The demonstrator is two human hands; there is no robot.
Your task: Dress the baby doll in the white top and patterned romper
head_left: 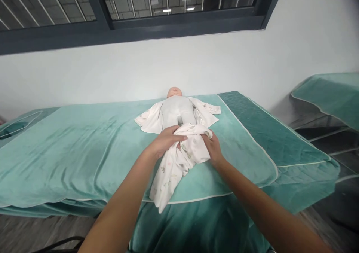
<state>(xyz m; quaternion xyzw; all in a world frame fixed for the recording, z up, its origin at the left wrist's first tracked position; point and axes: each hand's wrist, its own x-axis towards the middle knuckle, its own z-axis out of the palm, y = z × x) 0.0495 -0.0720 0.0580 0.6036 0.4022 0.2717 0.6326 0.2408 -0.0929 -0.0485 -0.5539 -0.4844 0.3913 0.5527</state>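
The left hand (167, 137) and the right hand (212, 144) are both gripping a bunched white cloth with a small print, which is looking like a pair of little pants (193, 152). The left fingers are curling behind the gathered edge while the thumb is pressing on the front; the right fingers are pinching the opposite side of that edge. Holding it from two sides is probably keeping the opening spread and the soft cloth from folding in on itself. One leg of the pants is trailing toward the person and drooping over the pale-edged border, since nothing is supporting its end. A small reddish patch is showing among the folds — I cannot tell what it is.

The pants are sitting in front of the doll (178, 110), covering its lower end, so its legs are not showing clearly. The doll is lying on its back, its head close to the wall (126, 69) and its lower part pointing at the person, which is likely putting that end within easy reach of both hands. A printed shirt (151, 120) is lying open around it, sleeves stretching out to either side — flat enough to be leaving the front of the body bare. Beneath everything, a light green cover (70, 152) is cushioning the darker green bed (266, 129).
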